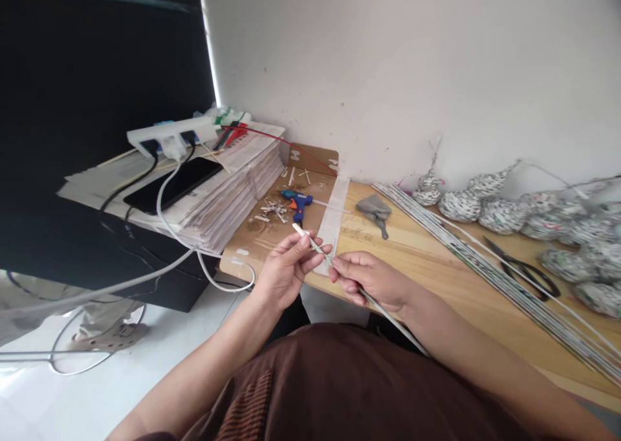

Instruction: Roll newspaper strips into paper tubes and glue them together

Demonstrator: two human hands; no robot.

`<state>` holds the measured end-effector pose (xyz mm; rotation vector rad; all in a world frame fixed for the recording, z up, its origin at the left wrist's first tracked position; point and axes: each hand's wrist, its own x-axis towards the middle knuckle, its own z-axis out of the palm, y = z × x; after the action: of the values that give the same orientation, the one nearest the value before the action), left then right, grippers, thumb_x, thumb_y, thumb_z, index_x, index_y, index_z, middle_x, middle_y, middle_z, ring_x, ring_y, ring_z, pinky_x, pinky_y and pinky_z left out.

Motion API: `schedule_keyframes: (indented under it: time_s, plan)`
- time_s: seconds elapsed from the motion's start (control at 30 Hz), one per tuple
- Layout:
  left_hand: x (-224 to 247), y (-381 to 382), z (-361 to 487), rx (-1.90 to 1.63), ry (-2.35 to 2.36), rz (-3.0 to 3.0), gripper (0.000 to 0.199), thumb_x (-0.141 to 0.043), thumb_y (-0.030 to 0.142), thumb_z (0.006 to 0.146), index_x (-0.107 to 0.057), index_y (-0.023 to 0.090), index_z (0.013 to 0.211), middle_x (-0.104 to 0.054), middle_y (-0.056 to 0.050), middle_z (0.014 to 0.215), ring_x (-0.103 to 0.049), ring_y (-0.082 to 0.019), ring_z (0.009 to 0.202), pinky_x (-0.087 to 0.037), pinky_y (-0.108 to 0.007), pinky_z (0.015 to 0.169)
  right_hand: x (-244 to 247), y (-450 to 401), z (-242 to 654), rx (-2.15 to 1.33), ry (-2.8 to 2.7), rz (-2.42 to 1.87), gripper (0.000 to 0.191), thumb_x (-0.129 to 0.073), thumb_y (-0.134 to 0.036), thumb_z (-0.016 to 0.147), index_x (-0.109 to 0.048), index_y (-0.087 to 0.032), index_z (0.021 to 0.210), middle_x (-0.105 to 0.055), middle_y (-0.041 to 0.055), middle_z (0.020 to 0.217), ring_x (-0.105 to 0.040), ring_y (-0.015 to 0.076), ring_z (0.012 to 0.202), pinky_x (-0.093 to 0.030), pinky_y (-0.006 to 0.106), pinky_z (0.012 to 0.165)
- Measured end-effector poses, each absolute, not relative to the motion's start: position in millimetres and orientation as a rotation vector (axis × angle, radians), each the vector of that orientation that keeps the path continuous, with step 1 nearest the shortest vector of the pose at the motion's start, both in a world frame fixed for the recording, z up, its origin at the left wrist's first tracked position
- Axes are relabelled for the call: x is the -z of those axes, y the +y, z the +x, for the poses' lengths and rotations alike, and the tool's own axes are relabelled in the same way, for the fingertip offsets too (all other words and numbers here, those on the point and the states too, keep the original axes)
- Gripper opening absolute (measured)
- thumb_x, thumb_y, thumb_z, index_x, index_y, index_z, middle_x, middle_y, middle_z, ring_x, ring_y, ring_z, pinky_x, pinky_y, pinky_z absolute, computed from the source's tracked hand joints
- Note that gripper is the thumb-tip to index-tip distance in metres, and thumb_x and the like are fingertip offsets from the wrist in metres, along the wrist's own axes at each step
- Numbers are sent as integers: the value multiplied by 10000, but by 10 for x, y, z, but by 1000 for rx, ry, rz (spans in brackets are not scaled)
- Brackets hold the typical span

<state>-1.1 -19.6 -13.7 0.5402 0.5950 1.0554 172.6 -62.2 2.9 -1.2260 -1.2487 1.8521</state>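
Observation:
In front of my body a thin pale rolled-paper tube [394,323] slants up from lower right to upper left. My left hand [284,268] pinches it near its upper end, where a whitish tip sticks out past the thumb. A little lower, my right hand [371,276] is closed around the same tube, and its long tail runs down under my right forearm. The exact spot between the two hands is partly covered by fingers. Just beyond my left hand, a blue hot glue gun [303,203] lies on a cardboard sheet [247,239].
Left, a paper stack [242,198] carries a phone [173,185] and a power strip [172,134], with cables hanging down. Right, a bundle of paper tubes [466,250], scissors [526,271] and several woven paper shapes [502,215] lie on the wooden table [427,266]. A grey cloth [373,209] lies mid-table.

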Motion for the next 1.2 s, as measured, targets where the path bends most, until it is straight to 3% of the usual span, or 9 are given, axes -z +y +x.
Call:
schedule_keyframes:
  time_s: [0.1, 0.27, 0.37, 0.5, 0.67, 0.8, 1.07, 1.2]
  plan:
    - [143, -203, 4, -1057, 611, 543, 86, -670, 152, 791, -683, 119, 869, -689, -48, 813, -710, -200, 841, -582, -194, 669, -10, -636, 1751, -1897, -1261, -1211, 371, -463, -534, 888, -527, -173, 833, -355, -75, 534, -352, 60, 380, -261, 198, 399]
    - [163, -184, 36, -1082, 641, 557, 105, -677, 164, 786, -680, 118, 881, -687, -45, 810, -709, -193, 839, -578, -196, 687, -45, -733, 1727, -919, -1818, -1475, 283, -519, -409, 897, -513, -180, 731, -466, -36, 586, -444, 89, 527, -295, 236, 524]
    - [169, -177, 56, -1072, 639, 563, 125, -684, 164, 779, -682, 116, 894, -692, -52, 818, -708, -198, 846, -579, -200, 686, -77, -769, 1736, -687, -1945, -1499, 250, -459, -321, 937, -556, -184, 752, -521, -26, 611, -475, 95, 571, -308, 245, 572]
    - [167, -187, 80, -1063, 634, 556, 125, -686, 152, 775, -689, 115, 894, -699, -56, 819, -710, -195, 831, -582, -202, 673, -73, -764, 1794, -931, -1854, -1519, 284, -421, -375, 951, -621, -197, 856, -511, -28, 582, -472, 92, 526, -332, 231, 549]
    - [167, -203, 103, -1046, 639, 531, 95, -653, 137, 799, -698, 115, 880, -706, -52, 806, -709, -159, 757, -583, -195, 638, 14, -719, 1882, -1646, -1456, -1285, 369, -437, -481, 926, -573, -159, 807, -425, -56, 494, -418, 70, 402, -340, 205, 450]
    - [179, -214, 123, -1035, 652, 500, 96, -628, 115, 814, -706, 113, 869, -715, -59, 800, -702, -136, 729, -577, -177, 625, 90, -703, 1923, -2009, -1135, -1032, 321, -491, -440, 910, -540, -154, 772, -387, -71, 467, -374, 62, 369, -327, 195, 410]
    - [196, -242, 151, -1034, 637, 513, 91, -650, 106, 794, -712, 115, 861, -717, -57, 782, -692, -119, 709, -574, -173, 640, 135, -731, 1922, -2038, -1089, -1024, 337, -475, -452, 905, -524, -159, 745, -408, -63, 445, -393, 76, 353, -334, 207, 400]
    - [184, -239, 168, -1058, 676, 493, 66, -670, 110, 777, -706, 106, 831, -705, -54, 750, -687, -121, 704, -574, -177, 639, 83, -806, 1875, -1476, -1455, -1341, 361, -517, -510, 870, -533, -166, 763, -479, -36, 558, -465, 86, 465, -342, 209, 459]
